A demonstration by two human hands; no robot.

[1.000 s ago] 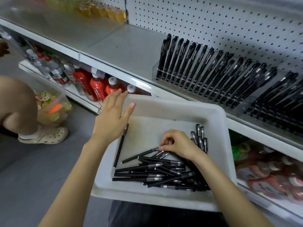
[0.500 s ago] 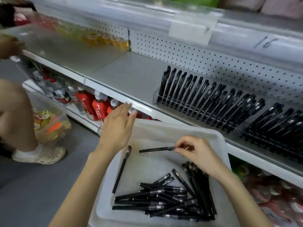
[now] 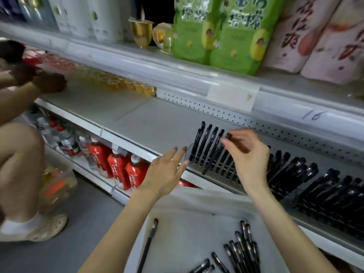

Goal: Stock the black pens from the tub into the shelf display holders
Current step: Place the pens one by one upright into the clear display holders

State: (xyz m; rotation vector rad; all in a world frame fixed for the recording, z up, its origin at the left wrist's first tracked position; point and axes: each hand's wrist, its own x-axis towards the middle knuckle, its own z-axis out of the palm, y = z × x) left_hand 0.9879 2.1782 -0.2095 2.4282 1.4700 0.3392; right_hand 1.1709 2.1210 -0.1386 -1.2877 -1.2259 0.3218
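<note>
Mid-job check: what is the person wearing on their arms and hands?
Both forearms are bare as far as the picture shows: no sleeves, gloves or watch. The left hand may carry a thin ring, too blurred to confirm. The right hand shows no jewellery.

Middle shelf (image 3: 149,123): bare deck left of pen holders (image 3: 218,173), open. Holder slots: packed pen rows (image 3: 325,194), narrow gaps; right hand (image 3: 250,154) pinching a pen (image 3: 211,160) blocks the leftmost. Upper shelf edge (image 3: 177,75): caps headroom. Tub (image 3: 189,223): bare floor mid-left, loose pens (image 3: 242,249) right. Aisle left: crouching person (image 3: 21,154).

Glossy black plastic pens (image 3: 210,146); matt white plastic tub (image 3: 197,223); clear plastic holder (image 3: 197,164).
</note>
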